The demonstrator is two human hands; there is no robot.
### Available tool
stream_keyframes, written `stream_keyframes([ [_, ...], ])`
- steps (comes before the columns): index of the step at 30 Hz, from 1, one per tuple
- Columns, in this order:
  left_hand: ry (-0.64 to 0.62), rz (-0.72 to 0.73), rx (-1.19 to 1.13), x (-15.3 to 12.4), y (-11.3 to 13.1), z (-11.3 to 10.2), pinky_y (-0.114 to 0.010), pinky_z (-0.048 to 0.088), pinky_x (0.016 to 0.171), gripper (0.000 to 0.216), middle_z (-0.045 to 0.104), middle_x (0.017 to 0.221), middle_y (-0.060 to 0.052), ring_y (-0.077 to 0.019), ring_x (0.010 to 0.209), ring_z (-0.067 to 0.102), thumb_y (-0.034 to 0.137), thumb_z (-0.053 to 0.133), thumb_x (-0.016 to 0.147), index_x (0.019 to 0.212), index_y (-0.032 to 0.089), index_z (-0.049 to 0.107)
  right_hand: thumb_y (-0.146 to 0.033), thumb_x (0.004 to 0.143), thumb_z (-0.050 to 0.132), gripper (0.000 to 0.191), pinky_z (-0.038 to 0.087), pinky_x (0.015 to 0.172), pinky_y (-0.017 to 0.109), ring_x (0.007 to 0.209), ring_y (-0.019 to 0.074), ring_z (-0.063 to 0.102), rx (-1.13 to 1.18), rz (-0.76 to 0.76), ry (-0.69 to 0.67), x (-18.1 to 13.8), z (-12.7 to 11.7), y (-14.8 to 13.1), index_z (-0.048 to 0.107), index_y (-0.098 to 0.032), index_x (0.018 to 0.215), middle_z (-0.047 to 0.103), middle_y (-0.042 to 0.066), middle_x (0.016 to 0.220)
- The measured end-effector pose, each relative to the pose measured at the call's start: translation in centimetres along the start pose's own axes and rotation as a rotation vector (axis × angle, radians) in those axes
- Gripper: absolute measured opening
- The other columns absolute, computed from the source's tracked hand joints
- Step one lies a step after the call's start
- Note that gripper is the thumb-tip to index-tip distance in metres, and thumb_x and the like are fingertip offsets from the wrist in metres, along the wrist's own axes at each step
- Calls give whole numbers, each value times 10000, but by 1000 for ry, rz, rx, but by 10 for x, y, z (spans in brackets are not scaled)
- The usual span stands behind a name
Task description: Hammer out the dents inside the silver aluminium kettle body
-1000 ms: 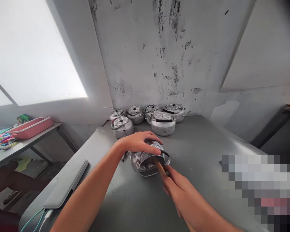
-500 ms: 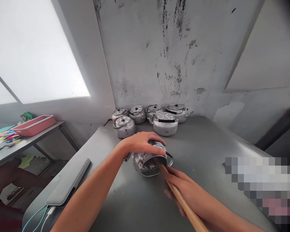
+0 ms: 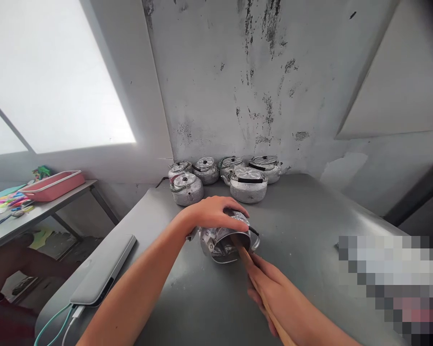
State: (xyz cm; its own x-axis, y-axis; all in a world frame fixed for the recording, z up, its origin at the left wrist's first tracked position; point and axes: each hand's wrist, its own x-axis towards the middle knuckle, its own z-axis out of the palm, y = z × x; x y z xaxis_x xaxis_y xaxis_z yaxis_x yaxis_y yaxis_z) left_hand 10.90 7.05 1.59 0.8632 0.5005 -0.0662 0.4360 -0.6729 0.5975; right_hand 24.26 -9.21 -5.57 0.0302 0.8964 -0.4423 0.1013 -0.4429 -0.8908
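A dented silver metal kettle [image 3: 210, 242] lies tilted on the grey table [image 3: 187, 307], its round mouth facing me. My left hand [image 3: 216, 213] is curled over its top and side, thumb and fingers gripping the body. In my right hand [image 3: 265, 276] is a wooden stick [image 3: 242, 252], its far end inside the kettle's mouth, where the tip is hidden. The stick's near end runs down past the bottom edge of the view. The kettle's handle [image 3: 255, 235] hangs to the right of the opening.
Several similar kettles [image 3: 248, 190] stand in a group at the table's back by the stained wall. A power bank [image 3: 103, 271] with cables lies at the left edge. On a side table is a pink basket [image 3: 54, 187]. Part of a person [image 3: 18, 264] shows at lower left.
The right forearm and the stick's near end have swung a little to the left. My left hand keeps its hold on the kettle, and the whole view has shifted slightly.
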Motion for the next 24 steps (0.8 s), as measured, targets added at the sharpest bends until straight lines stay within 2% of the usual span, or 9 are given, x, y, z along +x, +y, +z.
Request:
stream_keyframes([
  [4,-1,-4,-1,0,0,0,-306,413,1047,476,590,1353,39,-252,1256,529,569,665,793,1205,331,683,-562,969,336,435,354,354,159,500,115,344,-6,1,-9,0,-1,2,527,-237,1185,360,-59,633],
  [8,-1,-1,3,0,1,0,-307,411,1048,473,588,1354,40,-250,1259,526,570,663,795,1204,334,684,-591,967,329,467,358,364,171,494,111,307,-58,-34,-34,0,-2,5,564,-219,1125,333,-64,619],
  [12,-2,0,6,0,0,0,-308,408,1050,472,592,1350,40,-246,1251,531,568,667,794,1202,332,684,-673,943,329,550,347,392,174,539,116,339,-126,-42,-16,-3,-4,5,541,-252,1227,368,-50,673],
  [16,0,7,3,0,-1,0,-308,411,1046,476,594,1347,43,-244,1248,534,576,664,793,1205,338,681,-716,930,302,605,291,392,170,519,106,282,-206,-34,-3,-6,-7,-3,508,-283,1298,318,-65,655],
  [19,-3,7,3,0,-1,-1,-311,413,1046,487,584,1358,40,-250,1251,531,591,660,789,1206,340,681,-690,942,303,591,343,398,187,522,119,322,-264,-31,-47,-3,-13,-7,482,-292,1339,328,-62,649],
  [22,-4,8,3,0,-1,-1,-309,412,1048,490,586,1356,36,-253,1256,527,596,651,792,1207,338,681,-633,961,317,520,396,422,216,518,129,390,-339,-66,-102,4,-24,-8,536,-278,1272,382,-51,648],
  [24,-5,8,6,0,-1,-1,-307,408,1051,488,590,1349,39,-250,1254,527,594,651,790,1207,341,681,-584,974,321,455,396,439,230,499,127,437,-455,-123,-82,8,-33,-6,600,-267,1142,487,-31,670],
])
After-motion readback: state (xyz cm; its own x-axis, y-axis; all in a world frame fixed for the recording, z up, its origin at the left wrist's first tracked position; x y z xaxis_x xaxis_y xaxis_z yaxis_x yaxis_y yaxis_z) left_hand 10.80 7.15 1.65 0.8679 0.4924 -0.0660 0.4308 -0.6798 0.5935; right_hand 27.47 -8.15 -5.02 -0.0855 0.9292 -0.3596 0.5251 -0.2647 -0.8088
